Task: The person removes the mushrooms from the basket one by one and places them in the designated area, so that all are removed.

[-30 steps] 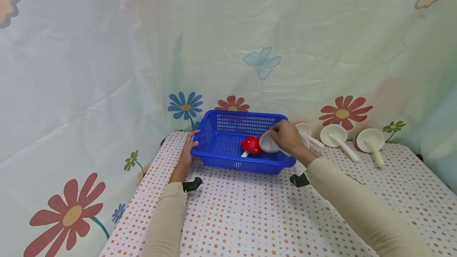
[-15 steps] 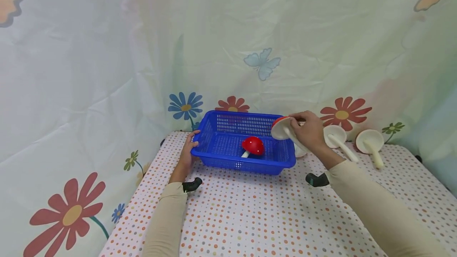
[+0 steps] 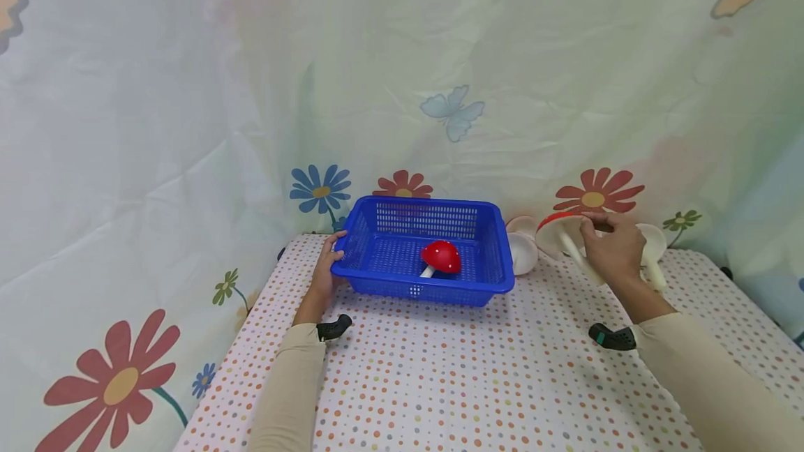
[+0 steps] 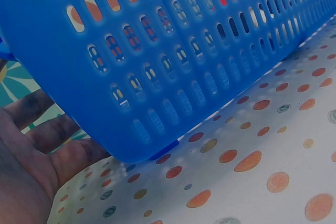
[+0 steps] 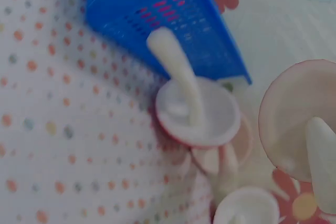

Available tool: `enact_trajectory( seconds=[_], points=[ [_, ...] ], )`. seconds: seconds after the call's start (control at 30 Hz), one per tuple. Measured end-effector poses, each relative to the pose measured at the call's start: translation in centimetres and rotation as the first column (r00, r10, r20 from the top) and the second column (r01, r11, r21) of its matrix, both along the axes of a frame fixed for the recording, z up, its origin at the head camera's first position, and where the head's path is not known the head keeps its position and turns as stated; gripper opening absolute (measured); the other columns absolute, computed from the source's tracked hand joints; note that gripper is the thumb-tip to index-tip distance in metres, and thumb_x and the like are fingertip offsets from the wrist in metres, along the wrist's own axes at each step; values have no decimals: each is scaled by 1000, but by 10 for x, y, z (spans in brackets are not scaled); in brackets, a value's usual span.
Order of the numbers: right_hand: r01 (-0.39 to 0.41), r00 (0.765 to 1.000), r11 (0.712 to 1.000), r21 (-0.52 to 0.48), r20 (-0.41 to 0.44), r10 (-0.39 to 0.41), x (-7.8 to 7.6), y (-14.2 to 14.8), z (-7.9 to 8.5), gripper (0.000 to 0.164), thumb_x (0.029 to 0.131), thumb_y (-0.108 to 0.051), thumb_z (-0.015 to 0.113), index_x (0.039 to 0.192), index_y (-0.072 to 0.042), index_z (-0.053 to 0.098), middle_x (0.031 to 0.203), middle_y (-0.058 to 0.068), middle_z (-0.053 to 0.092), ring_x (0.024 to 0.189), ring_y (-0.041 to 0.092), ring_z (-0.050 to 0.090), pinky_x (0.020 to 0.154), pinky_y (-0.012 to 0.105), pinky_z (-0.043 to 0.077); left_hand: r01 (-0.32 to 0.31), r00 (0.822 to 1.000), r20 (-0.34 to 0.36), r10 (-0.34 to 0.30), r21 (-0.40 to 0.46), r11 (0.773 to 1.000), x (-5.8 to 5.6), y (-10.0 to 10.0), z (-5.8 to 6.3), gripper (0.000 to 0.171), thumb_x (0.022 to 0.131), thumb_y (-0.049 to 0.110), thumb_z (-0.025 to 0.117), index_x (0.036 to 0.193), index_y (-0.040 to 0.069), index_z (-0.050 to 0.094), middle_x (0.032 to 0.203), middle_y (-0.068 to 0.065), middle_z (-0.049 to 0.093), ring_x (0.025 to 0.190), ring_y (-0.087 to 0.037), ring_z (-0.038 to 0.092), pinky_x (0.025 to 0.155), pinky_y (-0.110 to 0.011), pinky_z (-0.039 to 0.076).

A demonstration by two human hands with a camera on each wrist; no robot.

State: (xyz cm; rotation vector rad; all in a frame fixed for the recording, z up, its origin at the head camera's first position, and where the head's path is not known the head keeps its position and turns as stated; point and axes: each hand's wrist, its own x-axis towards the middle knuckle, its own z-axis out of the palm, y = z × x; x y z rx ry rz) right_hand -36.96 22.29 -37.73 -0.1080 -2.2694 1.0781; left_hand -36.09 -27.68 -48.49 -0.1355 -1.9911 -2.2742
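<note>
My right hand (image 3: 615, 250) pinches a toy mushroom (image 3: 555, 232) by its cap rim, right of the blue plastic basket (image 3: 414, 289). Its red cap shows pale underside, and the white stalk slants down. In the right wrist view that mushroom (image 5: 289, 114) is large at the right edge; the hand is out of that view. My left hand (image 3: 323, 270) touches the basket's left end with extended fingers; the left wrist view shows that hand (image 4: 31, 161) against the basket's corner. Inside the basket lies one red spotted mushroom (image 3: 442, 257), stalk toward me.
White-undersided mushrooms (image 3: 523, 253) lie beside the basket's right end. Another mushroom (image 3: 653, 243) lies behind my right hand, partly covered. A dotted cloth (image 3: 427, 368) covers the table. A flowered curtain (image 3: 377, 89) hangs right behind it.
My right hand has carried the mushroom from over the basket's right part out past its right rim, farther right above the table. The left hand stays at the basket.
</note>
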Motion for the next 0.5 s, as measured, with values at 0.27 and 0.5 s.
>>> enact_trajectory(
  seconds=[0.27, 0.5],
  points=[
    [75, 992, 997, -13, 100, -73, 10, 32, -39, 38, 96, -30, 54, 116, 0, 68, 106, 15, 65, 74, -11, 38, 68, 22, 36, -12, 1000, 4, 12, 3, 1000, 1, 0, 0, 51, 95, 29, 40, 145, 34, 38, 155, -6, 33, 133, -41, 46, 90, -45, 50],
    [103, 990, 995, -4, 97, -102, 13, 41, -63, 35, 94, -26, 56, 115, -2, 70, 111, 21, 69, 72, -14, 38, 69, 24, 36, -11, 1000, 3, 11, 1, 1000, 3, 1, 1, 50, 95, 29, 39, 145, 33, 37, 155, -7, 34, 133, -41, 46, 90, -45, 49]
  ],
)
